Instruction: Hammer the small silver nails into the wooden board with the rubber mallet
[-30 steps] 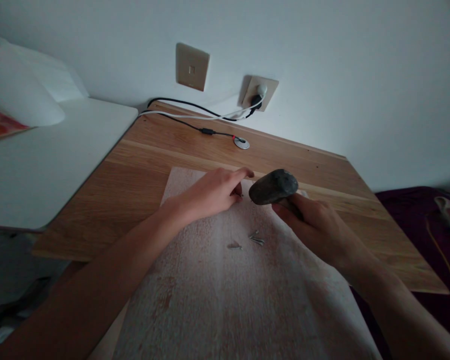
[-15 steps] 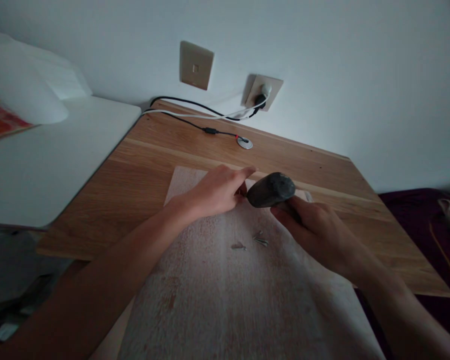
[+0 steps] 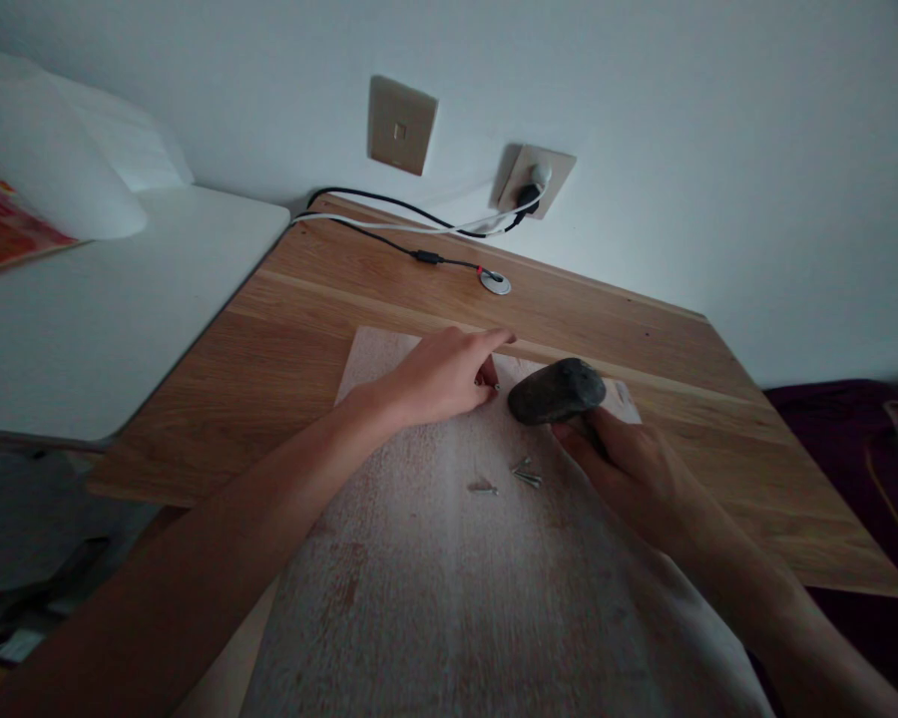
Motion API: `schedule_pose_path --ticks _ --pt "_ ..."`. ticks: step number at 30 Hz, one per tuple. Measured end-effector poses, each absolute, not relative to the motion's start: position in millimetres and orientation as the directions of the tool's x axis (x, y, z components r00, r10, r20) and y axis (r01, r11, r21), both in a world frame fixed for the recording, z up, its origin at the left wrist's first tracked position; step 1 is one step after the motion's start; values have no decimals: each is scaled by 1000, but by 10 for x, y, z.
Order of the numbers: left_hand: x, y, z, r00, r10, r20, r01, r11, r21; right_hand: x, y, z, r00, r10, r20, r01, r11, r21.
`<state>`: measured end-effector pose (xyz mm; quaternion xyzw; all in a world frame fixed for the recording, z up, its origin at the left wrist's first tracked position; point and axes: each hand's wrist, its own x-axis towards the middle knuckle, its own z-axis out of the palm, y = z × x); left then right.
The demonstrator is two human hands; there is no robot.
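My left hand point(image 3: 449, 374) rests on the far part of a whitish, worn wooden board point(image 3: 434, 608). Its thumb and a finger pinch a nail point(image 3: 497, 386), of which only the small metal head shows; the index finger stretches out to the right. In my right hand point(image 3: 621, 449) is a hammer point(image 3: 558, 390) with a thick dark head, its handle mostly hidden in the fist. The head hovers just right of the pinched nail, apart from it. Nearer to me, several loose nails point(image 3: 527, 473) lie in a small cluster, and a single nail point(image 3: 483, 489) lies left of them.
Beneath the board is a wooden table point(image 3: 261, 349). Black and white cables point(image 3: 389, 225) run along its back edge to a wall socket point(image 3: 537, 181). A white table point(image 3: 195, 289) adjoins at left, bearing a white roll point(image 3: 67, 150). Purple cloth point(image 3: 838, 449) hangs at right.
The hammer head has drawn back slightly to the right and down from the left hand, exposing the nail's head. My left hand keeps its pinch. The whole view has shifted a little.
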<state>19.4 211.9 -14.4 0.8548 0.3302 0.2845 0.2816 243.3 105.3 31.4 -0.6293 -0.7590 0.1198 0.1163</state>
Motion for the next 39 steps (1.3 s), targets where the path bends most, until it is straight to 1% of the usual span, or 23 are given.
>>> schedule_pose_path --ticks 3,7,9,13,18,23,30,33,36,39 --pt "174 2131 -157 621 722 306 396 -626 672 2431 1010 275 -151 989 -8 924 138 -356" --pt "154 2141 -148 614 729 304 395 -617 681 2442 1004 258 -164 986 -10 902 146 -406" --pt "154 2138 -140 614 730 299 384 -608 695 2452 1021 270 -168 986 -2 899 152 -410" --pt "158 2125 -143 602 734 314 368 -605 706 2462 1041 316 -176 984 14 914 169 -370" --pt "156 2120 -156 590 737 330 361 -606 709 2440 1042 369 -229 970 77 906 241 -347" --pt "155 2119 -159 592 732 337 359 -615 702 2408 1121 444 -238 964 121 914 265 -307" --pt "150 2121 -171 614 716 332 407 -648 644 2329 1172 585 -288 948 132 889 316 -332" --pt "149 2126 -196 614 705 355 407 -668 622 2282 1164 557 -303 942 147 886 335 -322" --pt "146 2132 -218 616 692 377 394 -685 613 2283 1137 486 -314 942 120 889 336 -312" --pt "143 2134 -220 625 685 374 382 -686 619 2342 1094 435 -275 950 147 910 307 -279"
